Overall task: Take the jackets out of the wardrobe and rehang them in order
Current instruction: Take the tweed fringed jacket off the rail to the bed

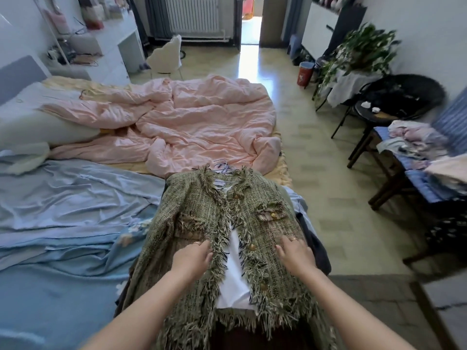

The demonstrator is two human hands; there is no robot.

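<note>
A green tweed jacket (pixel 192 205) with fringed edges and gold buttons lies face up on the bed's near corner, on a wire hanger (pixel 222 168) whose hook shows above the collar. It tops a pile of darker garments (pixel 316 243). White lining shows down its open front. My left hand (pixel 193 258) rests flat on the left front panel beside the fringe. My right hand (pixel 295 253) lies flat on the right front panel below the buttoned pocket. Both hands have straight fingers and grip nothing.
A rumpled pink duvet (pixel 189 122) covers the far half of the bed, a blue sheet (pixel 63 210) the near left. To the right stand a bench with folded clothes (pixel 414 145), a round dark chair (pixel 401 97) and a potted plant (pixel 364 51). Tiled floor runs to the doorway.
</note>
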